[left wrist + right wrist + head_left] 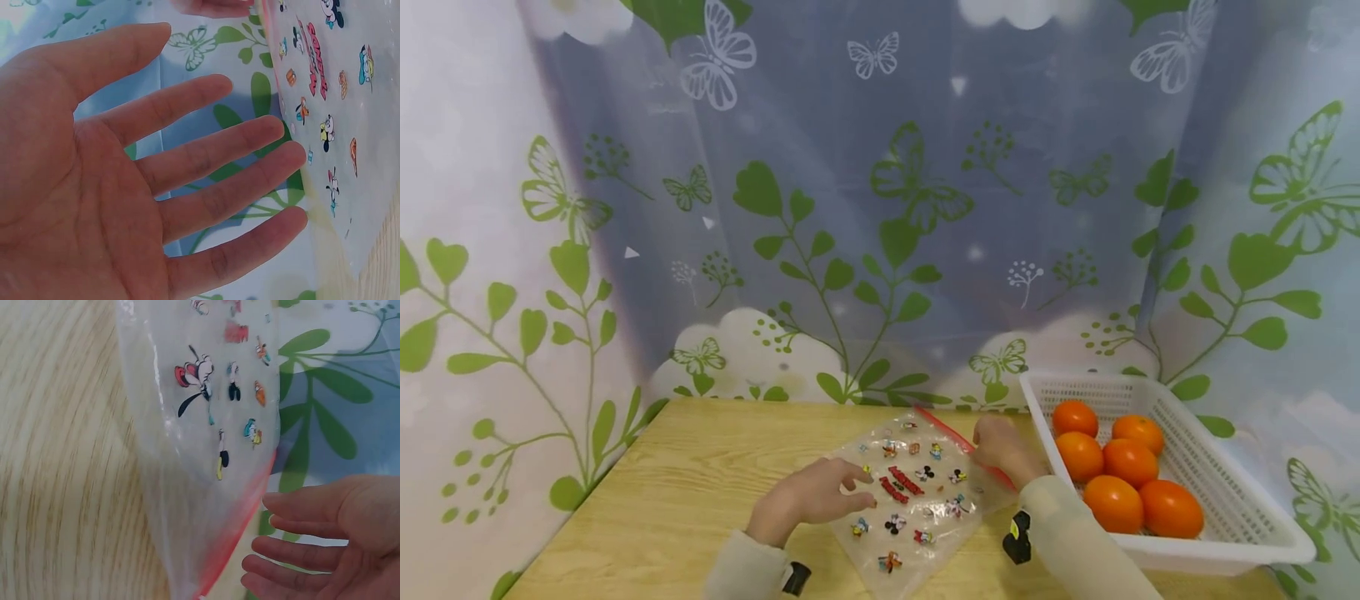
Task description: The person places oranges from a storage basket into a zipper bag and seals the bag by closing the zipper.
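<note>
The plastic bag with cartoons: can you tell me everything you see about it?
The bag is see-through, like thin plastic, printed with cartoon figures and red letters in the middle. A red strip runs along its far right edge. It slants across the wooden table, left of the white basket; whether it lies flat is hard to tell. Nothing shows inside. The left hand is at its left side, the right hand by the red strip, but touching isn't clear.
</note>
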Demonstrator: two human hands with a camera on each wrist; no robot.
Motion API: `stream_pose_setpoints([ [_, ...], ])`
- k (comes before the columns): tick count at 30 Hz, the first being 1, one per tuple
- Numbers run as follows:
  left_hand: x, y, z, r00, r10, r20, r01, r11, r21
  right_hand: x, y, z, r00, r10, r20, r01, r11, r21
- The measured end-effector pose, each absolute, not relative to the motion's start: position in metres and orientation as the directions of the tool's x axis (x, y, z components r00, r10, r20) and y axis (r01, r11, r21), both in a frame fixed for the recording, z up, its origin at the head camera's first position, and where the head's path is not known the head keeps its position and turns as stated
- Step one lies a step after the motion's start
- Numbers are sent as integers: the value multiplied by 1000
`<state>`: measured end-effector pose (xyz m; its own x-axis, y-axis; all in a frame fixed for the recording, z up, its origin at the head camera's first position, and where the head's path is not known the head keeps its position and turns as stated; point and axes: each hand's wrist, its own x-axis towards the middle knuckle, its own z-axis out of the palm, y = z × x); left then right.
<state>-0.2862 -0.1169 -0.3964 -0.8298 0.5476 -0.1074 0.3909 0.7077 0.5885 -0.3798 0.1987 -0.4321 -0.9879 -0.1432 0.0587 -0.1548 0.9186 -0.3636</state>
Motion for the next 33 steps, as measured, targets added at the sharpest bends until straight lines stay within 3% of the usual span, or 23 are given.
stream_pose_setpoints([
  [16,-288,-116,-399,-818,563,-117,398,701,592,-387,198,-437,-993,-108,37,-114,947,-302],
  [27,-288,-116,-400,-832,541,-122,389,726,568,-383,195,-439,-996,-82,22,-84,920,-383],
  [33,-287,-115,-402,-836,535,-123,384,730,566,-382,193,-439,-996,-79,-30,-63,930,-361],
])
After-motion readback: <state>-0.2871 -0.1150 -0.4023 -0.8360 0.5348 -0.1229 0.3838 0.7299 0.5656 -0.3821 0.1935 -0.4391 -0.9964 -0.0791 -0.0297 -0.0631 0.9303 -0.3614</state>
